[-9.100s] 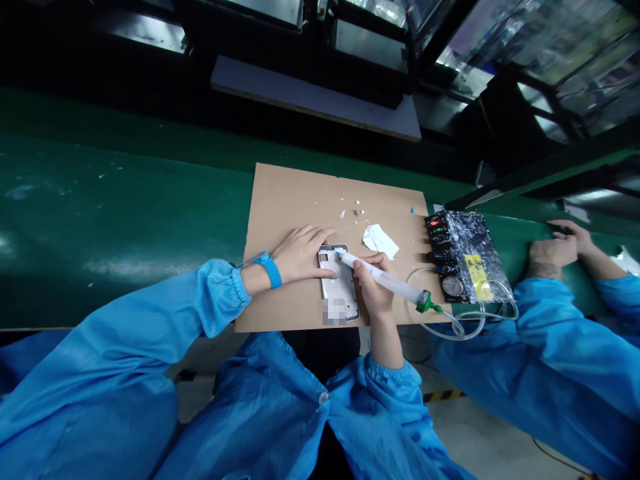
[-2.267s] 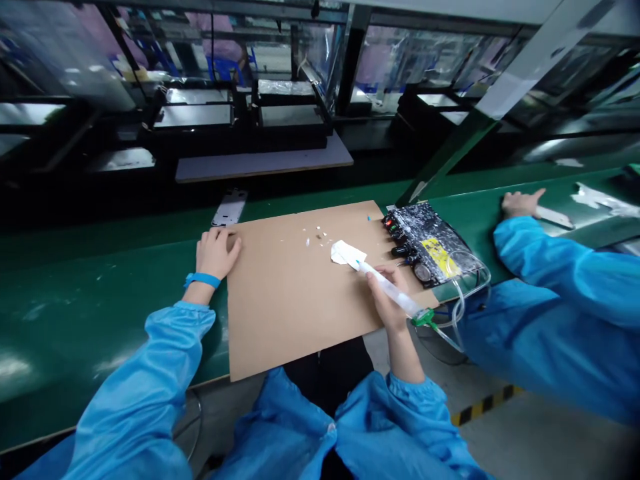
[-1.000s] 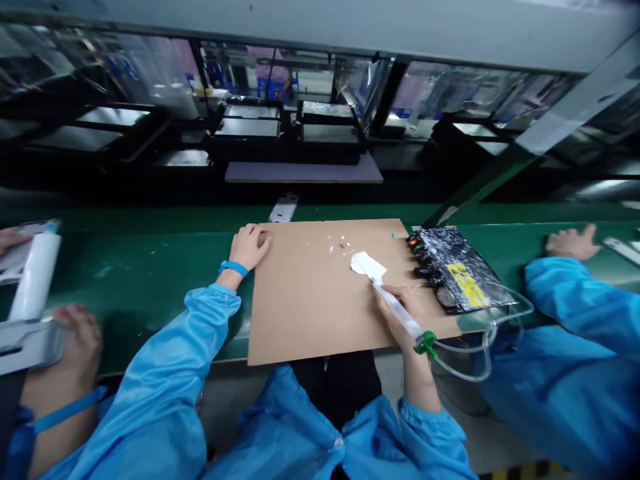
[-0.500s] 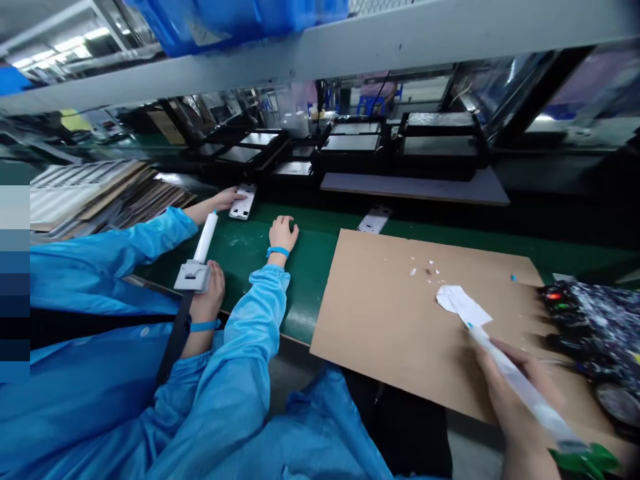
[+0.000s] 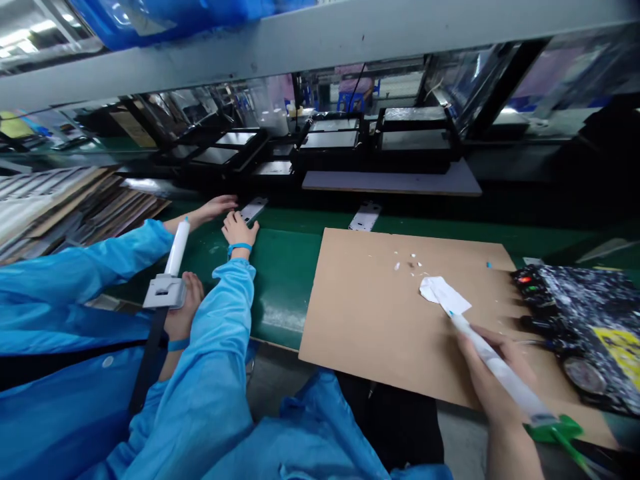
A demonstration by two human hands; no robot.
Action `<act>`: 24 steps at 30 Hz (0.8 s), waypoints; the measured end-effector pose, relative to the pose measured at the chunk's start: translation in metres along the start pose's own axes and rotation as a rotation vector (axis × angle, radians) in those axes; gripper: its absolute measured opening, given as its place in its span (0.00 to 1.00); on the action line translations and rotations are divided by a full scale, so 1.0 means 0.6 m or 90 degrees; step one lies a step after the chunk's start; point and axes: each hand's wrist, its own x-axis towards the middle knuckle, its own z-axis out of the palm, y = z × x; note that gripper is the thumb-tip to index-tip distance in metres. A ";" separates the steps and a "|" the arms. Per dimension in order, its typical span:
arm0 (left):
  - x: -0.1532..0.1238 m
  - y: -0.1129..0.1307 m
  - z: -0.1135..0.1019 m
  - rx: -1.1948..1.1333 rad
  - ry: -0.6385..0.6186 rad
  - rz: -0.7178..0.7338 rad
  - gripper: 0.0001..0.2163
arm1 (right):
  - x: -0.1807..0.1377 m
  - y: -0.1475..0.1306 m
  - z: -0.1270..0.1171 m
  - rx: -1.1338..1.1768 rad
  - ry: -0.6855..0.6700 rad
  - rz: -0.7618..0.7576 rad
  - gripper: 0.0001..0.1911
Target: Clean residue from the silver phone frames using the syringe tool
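From the head view, here's your left hand (image 5: 239,230) out at full stretch across the green tabletop (image 5: 285,280), blue wristband (image 5: 240,248) on show, fingers and thumb apart around the near end of a phone frame (image 5: 255,209); whether they have closed on it, you can't tell from here. That frame lies on the tabletop toward the far left, and just beside it comes a co-worker's hand (image 5: 217,206), fingers pointing straight at it. Lower down, the co-worker's other hand (image 5: 186,307) is at a grey dispensing gun (image 5: 165,292) with a white tube (image 5: 179,248) tilted up out of it. Over to your right hand (image 5: 493,398), and that one is clamped firmly around a translucent syringe (image 5: 493,360) with a green fitting (image 5: 557,430) at its rear! Its blue tip sits at the near edge of a white paper scrap (image 5: 447,295) on the cardboard sheet (image 5: 370,313); contact is too close to call. Small white crumbs (image 5: 411,257) lie scattered beyond the paper. Right of it all, a paint-spattered control box (image 5: 575,313) shows red and green lights, a round gauge (image 5: 585,375) and a yellow label (image 5: 620,353). And past the sheet's far edge, there's another phone frame (image 5: 365,216), well apart from both your hands.
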 end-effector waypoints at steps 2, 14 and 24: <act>0.019 -0.002 0.007 -0.010 -0.014 -0.006 0.35 | 0.000 -0.002 0.001 -0.006 0.004 -0.012 0.46; 0.022 0.014 -0.022 -0.069 -0.033 -0.016 0.34 | 0.005 0.036 0.006 -0.001 0.012 -0.072 0.41; -0.195 0.109 0.010 -0.262 -0.198 0.216 0.29 | -0.021 -0.013 0.001 0.134 -0.061 -0.037 0.20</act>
